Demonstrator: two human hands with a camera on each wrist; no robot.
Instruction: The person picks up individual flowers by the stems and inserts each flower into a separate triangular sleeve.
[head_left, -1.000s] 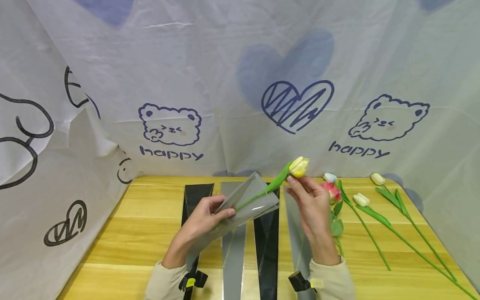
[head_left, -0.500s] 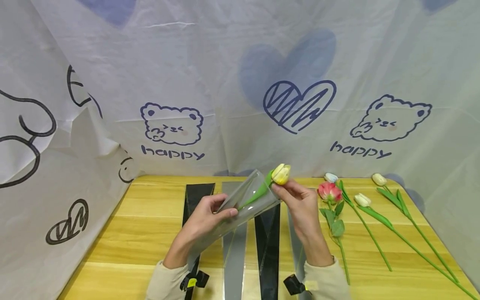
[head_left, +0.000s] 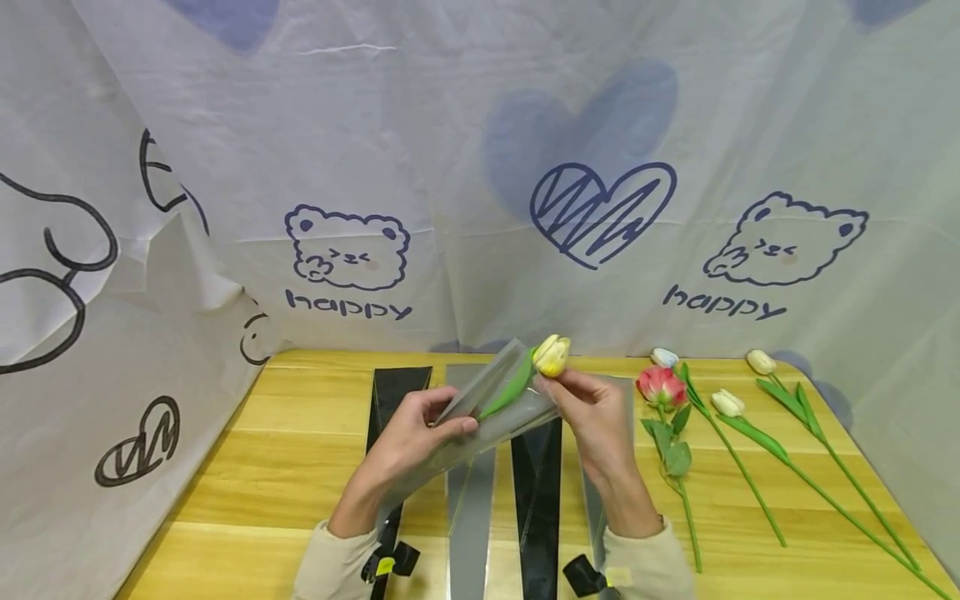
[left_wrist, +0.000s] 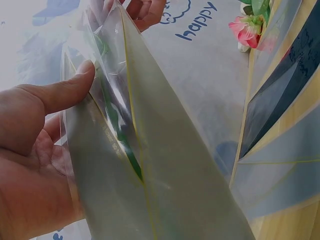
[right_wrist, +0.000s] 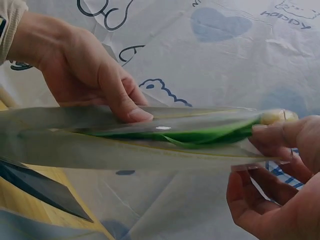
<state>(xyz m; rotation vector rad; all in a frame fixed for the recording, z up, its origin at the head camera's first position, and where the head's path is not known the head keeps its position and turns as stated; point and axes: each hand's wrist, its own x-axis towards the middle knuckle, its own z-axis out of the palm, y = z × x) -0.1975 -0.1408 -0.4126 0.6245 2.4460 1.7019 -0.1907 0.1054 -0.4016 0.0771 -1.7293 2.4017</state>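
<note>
A translucent grey flower sleeve (head_left: 517, 423) slants above the table, its wide mouth up and to the right. My left hand (head_left: 408, 437) grips its side, thumb on the front and fingers behind, as the left wrist view also shows. Inside lies a yellow tulip (head_left: 551, 356); its green leaf (right_wrist: 210, 134) and stem show through the film, while the bloom sticks out at the mouth. My right hand (head_left: 600, 425) pinches the tulip just below the bloom. In the right wrist view, some right fingers sit close to the sleeve's edge.
Flat on the wooden table lie black sleeves (head_left: 536, 508) and grey sleeves (head_left: 471, 517). To the right are a pink rose (head_left: 662, 387), white tulips (head_left: 727, 403) and a bluish-white tulip (head_left: 664, 357). A printed white cloth (head_left: 465, 167) hangs behind and at the sides.
My right hand has moved left and down, sliding the tulip deeper into the sleeve until only the bloom and a bit of leaf stick out. My left hand has stayed nearly still on the sleeve.
</note>
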